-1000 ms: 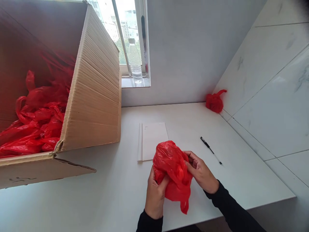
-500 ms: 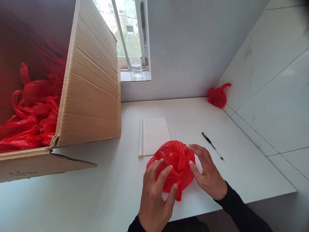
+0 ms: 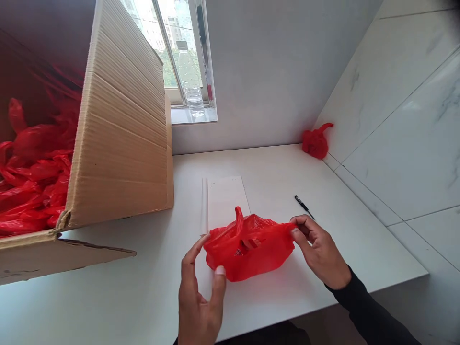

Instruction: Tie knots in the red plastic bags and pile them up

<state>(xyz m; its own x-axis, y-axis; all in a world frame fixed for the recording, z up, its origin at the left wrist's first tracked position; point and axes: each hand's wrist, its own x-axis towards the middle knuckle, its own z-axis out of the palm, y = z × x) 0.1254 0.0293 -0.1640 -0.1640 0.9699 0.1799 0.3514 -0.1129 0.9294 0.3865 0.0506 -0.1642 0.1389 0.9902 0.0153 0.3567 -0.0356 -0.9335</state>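
Note:
A red plastic bag (image 3: 251, 249) is stretched out flat on the white table (image 3: 151, 287), partly over a white sheet of paper (image 3: 224, 199). My right hand (image 3: 319, 251) pinches the bag's right edge between thumb and fingers. My left hand (image 3: 199, 299) pinches the bag's lower left edge with thumb and forefinger. One bag handle sticks up near the middle.
A large open cardboard box (image 3: 118, 158) full of red plastic bags (image 3: 32, 177) lies at the left. A knotted red bag (image 3: 315, 142) rests in the far right corner. A black pen (image 3: 304, 207) lies by my right hand. A water bottle (image 3: 190, 81) stands on the windowsill.
The crumpled bag has been set down and pulled sideways into a flat, wide shape. My hands have moved apart to its left and right edges.

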